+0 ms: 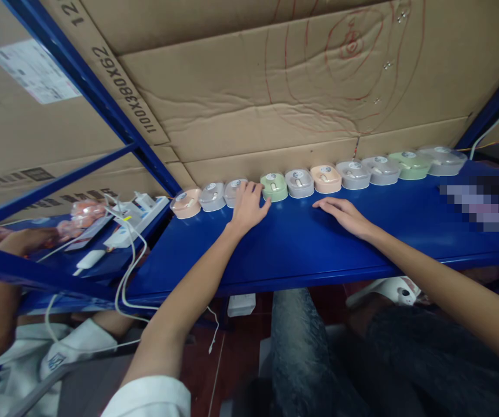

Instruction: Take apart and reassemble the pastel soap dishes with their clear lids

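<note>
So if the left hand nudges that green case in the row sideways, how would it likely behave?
The green case looks like smooth plastic on a glossy blue shelf, so it probably slides easily. It is low and flat-bottomed, unlikely to tip. Packed against neighbouring cases, it may push them along.

Flattened cardboard sheets back a blue metal shelf framed by blue steel beams, reddish floor below.

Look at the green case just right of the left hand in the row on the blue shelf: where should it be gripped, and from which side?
Grip the green case by its front and back walls, reaching from above and the front. Cases touch or nearly touch it on both sides, and cardboard stands close behind, so its top and front are freest. The left hand is nearest.
</note>
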{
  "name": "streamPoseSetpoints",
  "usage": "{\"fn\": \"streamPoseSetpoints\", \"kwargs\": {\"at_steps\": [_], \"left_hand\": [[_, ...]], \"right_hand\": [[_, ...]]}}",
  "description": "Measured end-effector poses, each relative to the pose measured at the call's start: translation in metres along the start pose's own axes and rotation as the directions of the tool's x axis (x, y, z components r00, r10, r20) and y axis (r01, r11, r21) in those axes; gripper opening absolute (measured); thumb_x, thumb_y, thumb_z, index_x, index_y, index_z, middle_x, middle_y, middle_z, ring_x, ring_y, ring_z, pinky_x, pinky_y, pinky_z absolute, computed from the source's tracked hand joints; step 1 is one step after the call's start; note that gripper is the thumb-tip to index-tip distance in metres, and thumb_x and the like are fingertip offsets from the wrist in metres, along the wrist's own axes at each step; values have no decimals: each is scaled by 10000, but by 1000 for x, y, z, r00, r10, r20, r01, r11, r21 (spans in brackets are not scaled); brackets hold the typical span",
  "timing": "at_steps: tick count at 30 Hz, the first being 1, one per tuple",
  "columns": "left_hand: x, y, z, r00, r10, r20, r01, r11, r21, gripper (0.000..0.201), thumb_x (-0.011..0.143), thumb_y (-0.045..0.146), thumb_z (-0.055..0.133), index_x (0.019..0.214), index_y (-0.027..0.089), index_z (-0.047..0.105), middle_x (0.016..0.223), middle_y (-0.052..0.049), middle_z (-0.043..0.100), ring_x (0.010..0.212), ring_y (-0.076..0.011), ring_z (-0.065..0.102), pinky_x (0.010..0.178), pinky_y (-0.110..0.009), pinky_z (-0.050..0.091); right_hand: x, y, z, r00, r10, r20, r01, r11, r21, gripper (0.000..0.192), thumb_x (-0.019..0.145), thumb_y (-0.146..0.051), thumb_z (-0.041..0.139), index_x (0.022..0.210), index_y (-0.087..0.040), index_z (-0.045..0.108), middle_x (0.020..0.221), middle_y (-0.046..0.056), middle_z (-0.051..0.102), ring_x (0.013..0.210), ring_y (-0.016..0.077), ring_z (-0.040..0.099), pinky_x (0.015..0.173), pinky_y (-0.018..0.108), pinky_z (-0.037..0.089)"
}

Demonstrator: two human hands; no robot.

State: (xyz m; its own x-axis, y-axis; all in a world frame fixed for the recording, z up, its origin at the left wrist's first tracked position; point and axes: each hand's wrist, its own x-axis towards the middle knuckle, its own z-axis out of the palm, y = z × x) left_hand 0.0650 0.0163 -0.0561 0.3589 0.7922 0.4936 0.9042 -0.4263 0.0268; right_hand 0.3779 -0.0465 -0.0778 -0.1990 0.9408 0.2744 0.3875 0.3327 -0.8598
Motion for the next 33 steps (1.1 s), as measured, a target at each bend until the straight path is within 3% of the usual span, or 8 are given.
{"fn": "streamPoseSetpoints", "kwargs": {"at_steps": [3, 7, 13, 18, 25, 30, 33], "left_hand": [[0, -9, -1, 990, -134, -34, 136, 985, 103, 553, 1038, 466, 560, 1467, 119, 598, 1512, -240, 614, 1475, -477, 449, 1243, -612, 358], [-2, -18, 5, 975, -220, 21, 214, 964, 159, 683, 1003, 473, 599, 1555, 84, 494, 1622, -280, 529, 1568, -522, 361, 1283, -670, 268], [0, -20, 3, 967, -253, -18, 252, 955, 155, 596, 1000, 493, 588, 1495, 161, 582, 1456, -257, 616, 1359, -514, 530, 1134, -676, 412], [1, -16, -6, 959, -283, -36, 285, 945, 162, 434, 994, 505, 585, 1267, 199, 728, 1355, -257, 627, 1304, -538, 536, 1035, -711, 445], [-2, 8, -26, 934, -356, 29, 343, 918, 199, 476, 978, 481, 624, 1308, 140, 665, 1370, -295, 641, 1294, -560, 564, 1007, -708, 488], [-5, 28, -39, 961, -261, 94, 241, 953, 184, 349, 1008, 461, 594, 1155, 164, 703, 1253, -254, 704, 1236, -506, 617, 964, -627, 538], [-6, 36, -45, 986, -57, 159, 46, 996, 72, 268, 1023, 452, 606, 1022, 200, 697, 1134, -185, 728, 1156, -423, 659, 971, -554, 551]], "right_hand": [[0, 0, 0, 1000, -6, 7, 6, 1000, -1, 461, 981, -698, 626, 1082, -311, 855, 1299, 52, 831, 1349, 379, 688, 1252, 597, 441], [0, 1, 0, 1000, -14, 5, 14, 1000, 0, 456, 978, -688, 624, 1081, -308, 854, 1282, 51, 836, 1325, 372, 700, 1240, 588, 452], [0, 2, 1, 1000, -14, 3, 14, 1000, -8, 457, 979, -681, 619, 1088, -305, 855, 1285, 51, 836, 1317, 363, 707, 1232, 580, 465], [2, 4, 1, 1000, -19, -1, 19, 1000, -1, 440, 973, -676, 629, 1060, -307, 852, 1268, 55, 838, 1298, 363, 716, 1226, 596, 468], [2, 3, 3, 999, -33, 10, 33, 999, -16, 426, 977, -656, 620, 1042, -298, 842, 1239, 65, 840, 1256, 361, 727, 1203, 591, 477], [1, 2, 4, 999, -42, 9, 42, 998, -35, 401, 991, -638, 613, 1004, -301, 830, 1151, 56, 846, 1220, 364, 734, 1186, 598, 478], [0, 2, 5, 999, -43, 9, 44, 999, -12, 387, 997, -627, 627, 1017, -298, 829, 1165, 57, 845, 1221, 356, 742, 1185, 594, 486]]}}
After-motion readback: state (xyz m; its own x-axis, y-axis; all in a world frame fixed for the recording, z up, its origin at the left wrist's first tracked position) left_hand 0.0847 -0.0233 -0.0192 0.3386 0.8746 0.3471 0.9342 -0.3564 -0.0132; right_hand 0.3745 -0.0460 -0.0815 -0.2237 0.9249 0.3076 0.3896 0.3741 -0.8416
